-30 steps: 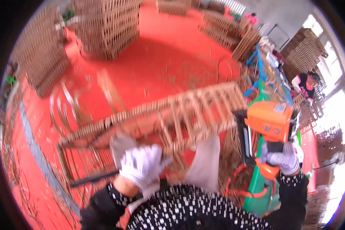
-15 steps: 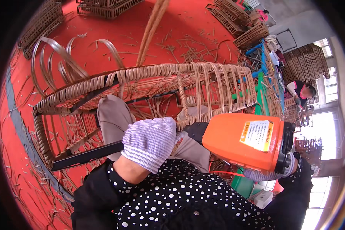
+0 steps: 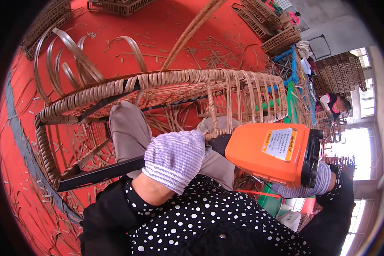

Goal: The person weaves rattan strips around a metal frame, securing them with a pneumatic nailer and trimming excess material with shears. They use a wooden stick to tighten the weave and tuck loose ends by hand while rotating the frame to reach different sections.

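A long frame of black bars (image 3: 104, 173) lies across my lap, wound and laced with brown rattan-like strips (image 3: 179, 79). My left hand (image 3: 175, 155), in a striped lilac-and-white glove, is closed round the near bar; its fingertips are hidden underneath. My right hand (image 3: 303, 187), gloved alike, grips an orange nail gun (image 3: 264, 149) from below, and the gun's body hides most of those fingers. The gun's black nose (image 3: 221, 145) meets the wrapped near bar just right of my left hand. A long loose strip (image 3: 192, 34) rises from the far bar.
Curled strips (image 3: 57, 64) stand up at the far left. Offcuts litter the red floor (image 3: 166, 38). Stacked woven frames (image 3: 281, 38) stand at the far right, near a blue-and-green rack (image 3: 292, 98). Another person (image 3: 335, 106) is at the right. An orange cord (image 3: 256, 193) hangs below the gun.
My left hand has shifted slightly right along the near bar. The nail gun has edged a little left and turned slightly. The loose strip now leans further right.
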The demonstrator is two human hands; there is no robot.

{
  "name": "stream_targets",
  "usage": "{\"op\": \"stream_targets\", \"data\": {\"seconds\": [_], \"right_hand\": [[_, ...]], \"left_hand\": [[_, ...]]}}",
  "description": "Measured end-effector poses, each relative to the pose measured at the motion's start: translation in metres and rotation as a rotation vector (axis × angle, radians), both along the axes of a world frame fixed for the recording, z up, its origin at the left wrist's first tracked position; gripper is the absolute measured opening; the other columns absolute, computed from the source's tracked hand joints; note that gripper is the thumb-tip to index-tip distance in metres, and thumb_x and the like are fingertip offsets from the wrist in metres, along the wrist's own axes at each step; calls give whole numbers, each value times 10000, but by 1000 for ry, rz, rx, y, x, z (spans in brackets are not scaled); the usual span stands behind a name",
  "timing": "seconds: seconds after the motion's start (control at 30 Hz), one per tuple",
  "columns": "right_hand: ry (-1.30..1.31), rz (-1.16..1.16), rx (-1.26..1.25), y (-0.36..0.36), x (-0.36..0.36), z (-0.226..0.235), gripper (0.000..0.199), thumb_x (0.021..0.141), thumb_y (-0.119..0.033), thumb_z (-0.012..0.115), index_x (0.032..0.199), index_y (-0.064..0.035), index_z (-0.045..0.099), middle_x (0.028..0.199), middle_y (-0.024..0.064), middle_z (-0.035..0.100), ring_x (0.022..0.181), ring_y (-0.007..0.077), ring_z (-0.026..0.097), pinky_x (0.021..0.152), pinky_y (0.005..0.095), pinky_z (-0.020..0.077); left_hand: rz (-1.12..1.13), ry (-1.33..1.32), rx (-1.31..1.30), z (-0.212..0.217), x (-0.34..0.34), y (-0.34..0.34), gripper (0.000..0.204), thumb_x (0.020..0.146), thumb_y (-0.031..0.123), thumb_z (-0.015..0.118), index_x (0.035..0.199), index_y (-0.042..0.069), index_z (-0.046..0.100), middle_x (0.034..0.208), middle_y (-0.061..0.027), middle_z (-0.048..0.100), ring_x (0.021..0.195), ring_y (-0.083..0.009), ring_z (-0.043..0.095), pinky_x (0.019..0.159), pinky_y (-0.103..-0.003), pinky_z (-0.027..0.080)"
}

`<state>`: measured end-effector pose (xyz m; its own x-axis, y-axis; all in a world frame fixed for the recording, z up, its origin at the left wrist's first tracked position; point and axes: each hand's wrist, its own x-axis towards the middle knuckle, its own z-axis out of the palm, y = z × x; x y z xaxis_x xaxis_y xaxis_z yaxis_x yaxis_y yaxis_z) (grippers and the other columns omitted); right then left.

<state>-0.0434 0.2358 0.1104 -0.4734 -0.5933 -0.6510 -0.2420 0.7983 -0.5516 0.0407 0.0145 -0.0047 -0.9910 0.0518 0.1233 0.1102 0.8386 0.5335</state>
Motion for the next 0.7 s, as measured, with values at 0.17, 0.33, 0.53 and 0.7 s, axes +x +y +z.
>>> {"op": "stream_targets", "data": {"seconds": [0.17,0.33,0.53,0.7], "right_hand": [[-4,-12,27,-8,-4,0,368,725,-147,700,1056,-45,573,949,61,620,857,151,595,775,300,486],[9,-73,18,-3,3,1,393,718,-132,701,1078,-48,568,970,61,622,877,155,598,794,301,489],[39,-440,-203,37,28,4,424,709,-115,703,1104,-53,562,994,62,625,900,159,602,816,302,493],[148,-869,-502,106,30,-10,217,693,-96,643,864,12,564,613,82,580,561,176,594,553,304,492]], "left_hand": [[3,105,-12,-5,2,0,163,810,163,517,766,36,610,667,-148,626,615,-290,645,536,-400,508],[0,43,16,-8,0,1,170,816,167,509,763,31,596,687,-159,628,632,-286,648,542,-403,508],[-70,-17,2,1,-2,-11,293,783,316,634,836,35,570,715,-145,632,663,-322,640,564,-424,499],[-42,-121,13,15,-2,-7,493,716,463,716,951,56,565,691,-138,625,684,-321,642,579,-418,485]]}}
